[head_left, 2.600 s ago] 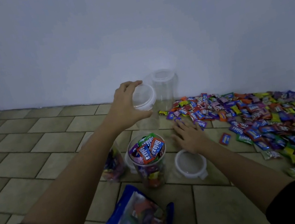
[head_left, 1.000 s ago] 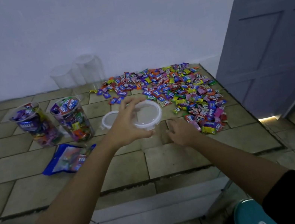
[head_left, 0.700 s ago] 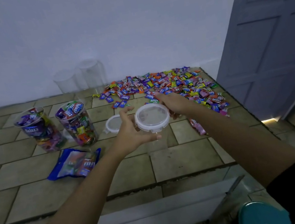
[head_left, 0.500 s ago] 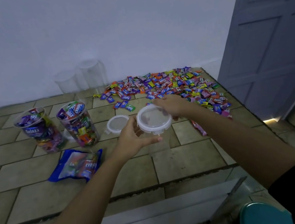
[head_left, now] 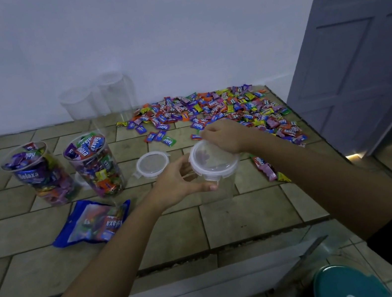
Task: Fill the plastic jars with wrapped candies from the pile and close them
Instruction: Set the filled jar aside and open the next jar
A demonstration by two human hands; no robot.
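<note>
A clear plastic jar (head_left: 218, 186) with its white clip lid (head_left: 214, 162) on stands at the middle of the tiled counter. My left hand (head_left: 178, 181) grips the jar's side just under the lid. My right hand (head_left: 224, 135) rests on the lid's far rim, fingers curled over its edge. The pile of wrapped candies (head_left: 222, 111) spreads behind and to the right. Two open jars (head_left: 95, 163) (head_left: 37, 173) packed with candies stand at the left. A loose lid (head_left: 152, 165) lies beside my left hand.
Two empty clear jars (head_left: 102, 99) stand against the white wall at the back. A blue candy bag (head_left: 92, 222) lies flat in front of the filled jars. The counter's front edge (head_left: 208, 253) runs below my arms. A grey door (head_left: 359, 41) stands at right, a teal object (head_left: 347, 284) below.
My left hand carried the lidded jar from the back wall to the counter's middle. My right hand left the candy pile and came onto the lid's far rim.
</note>
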